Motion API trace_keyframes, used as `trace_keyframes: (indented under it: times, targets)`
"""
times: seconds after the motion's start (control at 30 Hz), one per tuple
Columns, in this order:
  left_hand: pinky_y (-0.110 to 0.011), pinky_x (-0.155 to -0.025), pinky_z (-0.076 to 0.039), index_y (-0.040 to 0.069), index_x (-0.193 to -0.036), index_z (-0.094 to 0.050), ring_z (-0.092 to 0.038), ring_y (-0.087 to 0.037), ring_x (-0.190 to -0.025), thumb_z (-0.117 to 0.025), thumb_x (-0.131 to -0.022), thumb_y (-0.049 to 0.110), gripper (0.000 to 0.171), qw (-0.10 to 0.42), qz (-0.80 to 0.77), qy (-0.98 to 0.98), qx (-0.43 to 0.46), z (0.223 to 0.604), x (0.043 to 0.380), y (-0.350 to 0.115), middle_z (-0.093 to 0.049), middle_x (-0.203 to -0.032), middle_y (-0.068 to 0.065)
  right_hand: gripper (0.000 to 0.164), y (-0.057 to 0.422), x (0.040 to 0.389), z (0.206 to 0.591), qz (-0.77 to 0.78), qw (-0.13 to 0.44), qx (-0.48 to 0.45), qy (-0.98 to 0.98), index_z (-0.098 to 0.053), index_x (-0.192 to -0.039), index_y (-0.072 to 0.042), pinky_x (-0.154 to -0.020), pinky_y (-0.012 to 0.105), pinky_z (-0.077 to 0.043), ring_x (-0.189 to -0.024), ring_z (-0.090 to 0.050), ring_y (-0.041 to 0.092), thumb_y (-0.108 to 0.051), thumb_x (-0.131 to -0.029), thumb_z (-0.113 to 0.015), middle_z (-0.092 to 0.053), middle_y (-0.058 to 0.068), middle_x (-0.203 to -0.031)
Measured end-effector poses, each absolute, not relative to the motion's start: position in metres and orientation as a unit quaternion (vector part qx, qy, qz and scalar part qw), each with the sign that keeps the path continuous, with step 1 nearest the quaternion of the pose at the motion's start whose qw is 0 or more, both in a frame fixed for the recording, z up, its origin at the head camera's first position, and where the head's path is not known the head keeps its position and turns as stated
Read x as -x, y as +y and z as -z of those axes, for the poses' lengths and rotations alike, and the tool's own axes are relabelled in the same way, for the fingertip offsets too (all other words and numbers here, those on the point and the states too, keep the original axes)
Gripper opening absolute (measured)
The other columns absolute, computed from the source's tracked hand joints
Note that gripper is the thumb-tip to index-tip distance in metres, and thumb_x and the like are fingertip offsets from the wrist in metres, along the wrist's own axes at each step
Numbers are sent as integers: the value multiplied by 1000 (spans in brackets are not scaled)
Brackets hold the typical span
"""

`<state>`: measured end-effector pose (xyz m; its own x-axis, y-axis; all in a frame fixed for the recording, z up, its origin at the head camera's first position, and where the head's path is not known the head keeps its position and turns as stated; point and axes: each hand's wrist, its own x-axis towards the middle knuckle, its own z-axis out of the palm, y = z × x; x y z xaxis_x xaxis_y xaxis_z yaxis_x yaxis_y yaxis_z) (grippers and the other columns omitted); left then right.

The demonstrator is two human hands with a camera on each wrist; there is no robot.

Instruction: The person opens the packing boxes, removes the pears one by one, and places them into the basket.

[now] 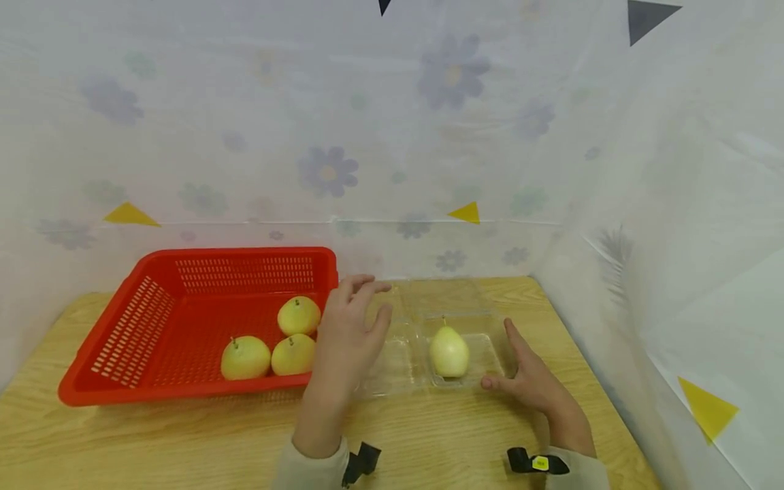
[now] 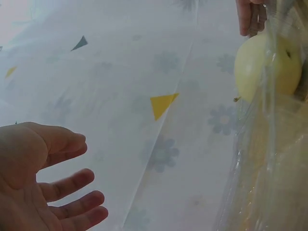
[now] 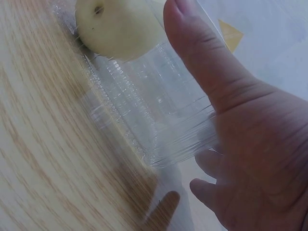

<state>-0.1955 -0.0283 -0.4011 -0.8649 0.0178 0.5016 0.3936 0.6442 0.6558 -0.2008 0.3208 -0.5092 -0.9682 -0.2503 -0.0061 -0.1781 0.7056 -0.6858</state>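
A yellow-green pear [image 1: 450, 352] sits upright in the left part of a clear plastic clamshell box [image 1: 484, 350]. My right hand [image 1: 531, 374] is at the box's right side, thumb and fingers spread; in the right wrist view the thumb [image 3: 207, 53] lies against the clear wall. My left hand [image 1: 352, 333] hovers between the red basket and the box, its fingers loosely bent around nothing. In the left wrist view that hand [image 2: 53, 183] holds nothing, and the pear [image 2: 264, 67] shows through the clear plastic.
A red plastic basket [image 1: 196, 395] stands on the left of the wooden table [image 1: 245, 442], with several pears [image 1: 245, 358] at its right end. The clamshell's clear lid [image 1: 392, 354] lies open on the left. A flowered sheet [image 1: 245, 136] hangs behind.
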Motion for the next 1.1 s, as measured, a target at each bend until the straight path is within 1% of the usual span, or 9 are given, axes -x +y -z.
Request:
trace_keyframes:
  times: [0.27,0.37,0.47,0.57,0.67,0.73,0.83,0.93,1.1]
  targets:
    - [-35,-85,-55,22,-117,-69,-60,-21,-105,-71,-92,20,25,213,346,-890,208,412,199,3,-63,-122,2,127,321,201,506,377,52,117,917,7,-159,-8,-111,72,-17,-149,-5,49,-35,-77,-86,2,22,-166]
    - [-36,-88,-55,24,-119,-68,-61,-21,-108,-70,-93,24,26,176,321,-900,237,420,199,18,-63,-122,3,126,321,200,504,384,54,114,915,6,-159,-7,-111,73,-17,-149,-6,50,-34,-77,-85,2,22,-166]
    - [-39,-90,-54,25,-123,-67,-60,-23,-114,-69,-95,28,28,126,313,-906,256,430,197,31,-61,-127,2,125,322,200,505,385,52,112,915,4,-159,-5,-111,73,-18,-149,-7,50,-34,-77,-85,0,23,-165]
    - [-40,-91,-54,26,-125,-66,-58,-24,-119,-67,-96,30,30,90,304,-911,264,440,196,40,-58,-134,1,125,322,199,506,383,51,111,916,5,-160,-7,-111,72,-19,-149,-7,50,-33,-78,-85,0,23,-166]
    - [-43,-87,-55,28,-126,-65,-56,-25,-122,-67,-96,32,30,70,293,-916,266,450,195,47,-55,-138,0,124,323,199,509,382,53,109,916,6,-160,-12,-111,72,-20,-149,-7,49,-34,-78,-85,0,21,-166]
    - [-45,-84,-56,28,-127,-65,-55,-26,-123,-66,-96,33,31,60,287,-918,267,456,194,50,-54,-139,-1,124,322,199,510,380,53,109,917,6,-160,-12,-111,72,-20,-149,-8,49,-35,-78,-84,0,20,-166]
    - [-46,-84,-56,28,-127,-65,-55,-25,-121,-66,-97,34,31,53,279,-922,263,463,192,53,-55,-139,-2,124,321,199,510,380,50,109,917,3,-160,-8,-112,70,-20,-149,-9,49,-35,-77,-85,-2,22,-166]
    - [-45,-92,-53,28,-128,-65,-56,-25,-119,-67,-96,35,33,63,270,-925,261,469,193,56,-55,-139,-4,125,319,199,509,380,46,111,917,2,-159,-4,-113,70,-19,-149,-10,49,-34,-76,-86,-3,24,-165]
    - [-46,-100,-47,32,-135,-62,-54,-27,-119,-68,-92,46,45,75,245,-930,265,475,194,61,-49,-146,-7,125,318,198,507,383,50,109,916,4,-160,-9,-112,71,-20,-149,-9,49,-34,-77,-85,-2,23,-165]
